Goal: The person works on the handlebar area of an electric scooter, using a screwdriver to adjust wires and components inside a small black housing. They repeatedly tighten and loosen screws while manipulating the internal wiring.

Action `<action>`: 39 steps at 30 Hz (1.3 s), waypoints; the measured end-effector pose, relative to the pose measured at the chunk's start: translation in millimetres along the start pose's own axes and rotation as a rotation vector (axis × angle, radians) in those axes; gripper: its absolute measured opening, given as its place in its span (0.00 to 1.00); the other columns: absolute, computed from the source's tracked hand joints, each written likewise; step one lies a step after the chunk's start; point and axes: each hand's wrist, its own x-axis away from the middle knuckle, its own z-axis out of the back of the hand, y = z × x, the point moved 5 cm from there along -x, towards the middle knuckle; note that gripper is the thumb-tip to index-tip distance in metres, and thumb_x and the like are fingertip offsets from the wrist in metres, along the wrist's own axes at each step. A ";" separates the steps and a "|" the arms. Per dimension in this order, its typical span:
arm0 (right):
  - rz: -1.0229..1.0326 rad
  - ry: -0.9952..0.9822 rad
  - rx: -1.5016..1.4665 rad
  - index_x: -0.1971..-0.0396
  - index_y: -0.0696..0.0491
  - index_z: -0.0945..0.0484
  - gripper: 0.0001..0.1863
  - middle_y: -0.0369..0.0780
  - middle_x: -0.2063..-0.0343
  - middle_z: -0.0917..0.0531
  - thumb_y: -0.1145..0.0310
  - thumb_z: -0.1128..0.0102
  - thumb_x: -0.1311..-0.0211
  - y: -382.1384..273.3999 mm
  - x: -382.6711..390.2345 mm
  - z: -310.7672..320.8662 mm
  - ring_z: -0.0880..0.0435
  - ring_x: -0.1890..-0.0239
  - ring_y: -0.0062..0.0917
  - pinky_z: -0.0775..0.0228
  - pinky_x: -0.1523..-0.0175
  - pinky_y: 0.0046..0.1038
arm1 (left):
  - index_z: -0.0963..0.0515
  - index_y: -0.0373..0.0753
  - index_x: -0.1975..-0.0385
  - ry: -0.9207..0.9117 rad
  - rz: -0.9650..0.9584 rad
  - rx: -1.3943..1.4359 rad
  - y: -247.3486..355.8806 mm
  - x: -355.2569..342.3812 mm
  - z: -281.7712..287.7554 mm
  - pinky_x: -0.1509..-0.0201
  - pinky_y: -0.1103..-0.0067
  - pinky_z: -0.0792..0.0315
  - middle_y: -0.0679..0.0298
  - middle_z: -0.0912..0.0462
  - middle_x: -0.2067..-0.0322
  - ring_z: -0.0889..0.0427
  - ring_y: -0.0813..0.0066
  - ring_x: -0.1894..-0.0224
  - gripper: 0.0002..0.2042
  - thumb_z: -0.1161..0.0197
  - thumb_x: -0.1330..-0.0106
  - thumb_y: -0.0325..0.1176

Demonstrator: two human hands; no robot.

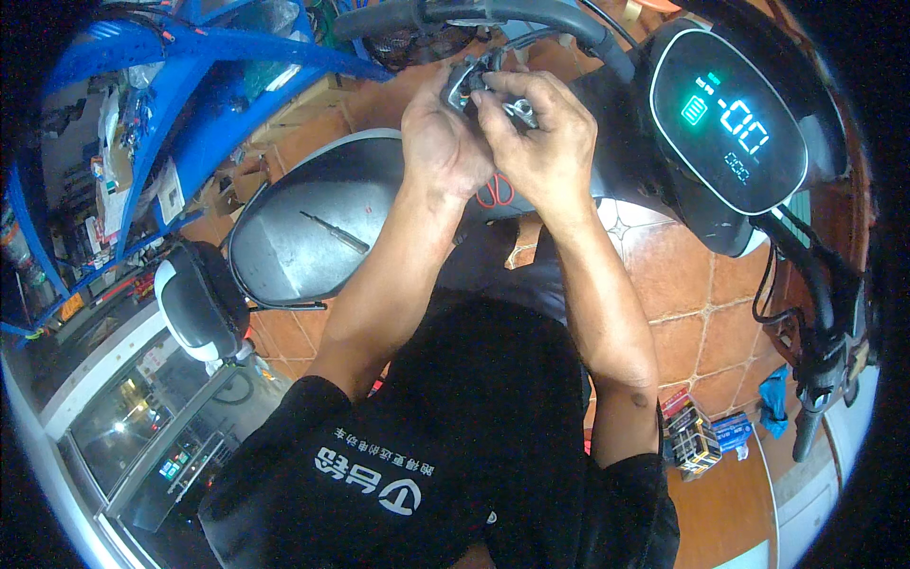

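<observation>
My left hand (441, 147) is closed around a small black part (463, 83) with bits of wire showing, just under the black handlebar (512, 11). Thumb and fingers of my right hand (550, 133) pinch at the same part from the other side. A shiny silver metal piece (519, 112) shows among the right fingers; its kind is unclear. Between my wrists, lower down, is a pair of red-handled scissors (495, 192). A screwdriver (334, 230) lies on the black scooter seat (284, 251) left of my left forearm.
A lit display (730, 123) stands at the right, with a handlebar grip (810, 417) and cables below it. Blue shelving (156, 142) full of goods fills the left. Small boxes (692, 441) sit at lower right. A black-and-white backrest (201, 299) is behind the seat.
</observation>
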 end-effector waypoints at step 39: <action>-0.141 0.091 -0.134 0.72 0.53 0.18 0.07 0.41 0.74 0.17 0.75 0.32 0.53 10.5 1.1 -7.6 0.17 0.70 0.32 0.25 0.63 0.29 | 0.30 0.26 0.50 -0.007 0.052 -0.023 7.8 -1.9 -5.9 0.37 0.67 0.34 0.47 0.22 0.54 0.23 0.59 0.49 0.19 0.63 0.30 0.32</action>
